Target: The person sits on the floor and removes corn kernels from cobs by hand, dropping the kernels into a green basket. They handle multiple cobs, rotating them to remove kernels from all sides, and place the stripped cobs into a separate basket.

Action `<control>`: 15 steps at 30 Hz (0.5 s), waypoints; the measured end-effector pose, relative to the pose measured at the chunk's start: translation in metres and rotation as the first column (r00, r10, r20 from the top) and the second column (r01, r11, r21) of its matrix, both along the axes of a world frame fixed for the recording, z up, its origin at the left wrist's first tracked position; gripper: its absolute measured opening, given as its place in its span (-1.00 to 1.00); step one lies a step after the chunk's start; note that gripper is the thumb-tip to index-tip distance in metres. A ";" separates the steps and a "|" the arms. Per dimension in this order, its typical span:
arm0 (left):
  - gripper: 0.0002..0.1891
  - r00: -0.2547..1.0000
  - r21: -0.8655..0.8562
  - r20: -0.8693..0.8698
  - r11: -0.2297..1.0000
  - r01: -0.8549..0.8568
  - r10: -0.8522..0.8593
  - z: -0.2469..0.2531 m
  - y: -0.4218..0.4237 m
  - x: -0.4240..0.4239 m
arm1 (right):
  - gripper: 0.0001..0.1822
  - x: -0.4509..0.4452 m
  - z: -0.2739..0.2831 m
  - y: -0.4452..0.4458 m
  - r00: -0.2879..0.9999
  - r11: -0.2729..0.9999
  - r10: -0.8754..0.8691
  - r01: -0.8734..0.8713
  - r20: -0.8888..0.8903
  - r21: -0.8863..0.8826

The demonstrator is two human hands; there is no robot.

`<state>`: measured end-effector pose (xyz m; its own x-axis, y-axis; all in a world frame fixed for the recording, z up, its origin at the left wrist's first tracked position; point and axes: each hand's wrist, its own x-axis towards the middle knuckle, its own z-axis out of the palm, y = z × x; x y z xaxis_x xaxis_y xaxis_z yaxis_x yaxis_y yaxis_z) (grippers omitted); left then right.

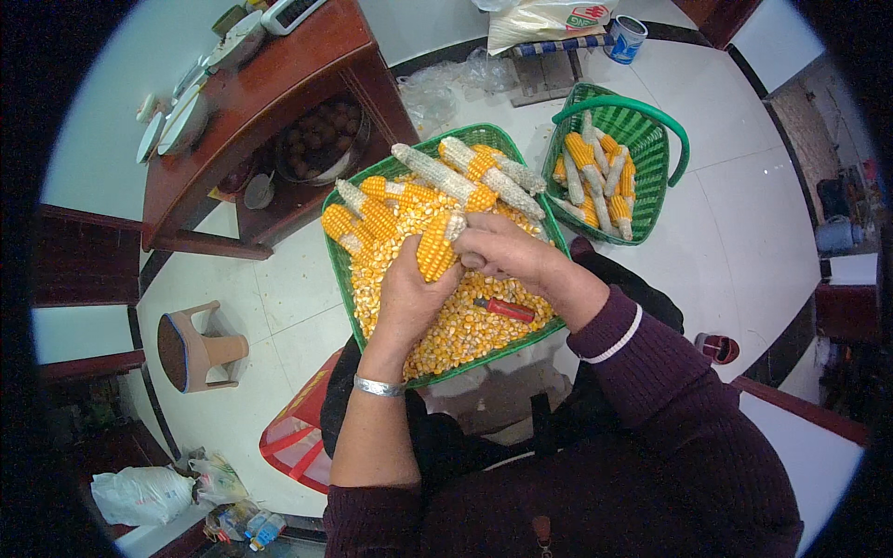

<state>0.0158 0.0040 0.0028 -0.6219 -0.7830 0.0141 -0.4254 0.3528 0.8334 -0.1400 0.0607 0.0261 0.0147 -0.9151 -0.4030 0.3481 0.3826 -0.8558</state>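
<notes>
My left hand [415,289] is wrapped around a partly shelled corn cob [437,252], yellow along its side and bare at the upper end. Against that bare end press the curled fingers of my right hand [513,250], hiding part of it. Both hands are above a green woven basket [338,268] filled with loose corn kernels [446,342]. A small red-handled tool [509,309] with a dark tip lies on the kernels, below my right hand. Along the basket's far side rest several partly stripped cobs [446,174].
A green handled basket [649,202] at the right holds more partly stripped cobs. To the left stand a brown stool [209,349] and a wooden cabinet [307,63] with bowls on top. A red bag [300,432] is beside my leg; a white sack [541,24] sits at the back.
</notes>
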 end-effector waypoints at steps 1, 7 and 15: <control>-0.56 1.000 0.016 -0.024 1.000 0.005 -0.005 -0.001 0.000 0.000 | -0.88 0.001 0.003 0.000 1.000 1.000 0.018 -0.017 -0.015 0.012; -0.55 0.991 -0.100 0.134 0.995 -0.007 0.020 0.011 0.004 -0.003 | -0.72 0.002 -0.019 -0.003 0.980 1.000 -0.027 0.025 -0.197 -0.015; -0.58 0.992 -0.080 0.111 0.996 -0.046 0.055 0.008 0.002 -0.002 | -0.87 0.002 -0.021 0.000 0.984 0.998 -0.055 0.055 0.167 0.008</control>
<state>0.0142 0.0060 0.0110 -0.5824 -0.8129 0.0074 -0.5341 0.3895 0.7504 -0.1380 0.0603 0.0054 0.0317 -0.9148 -0.4027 0.5067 0.3620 -0.7825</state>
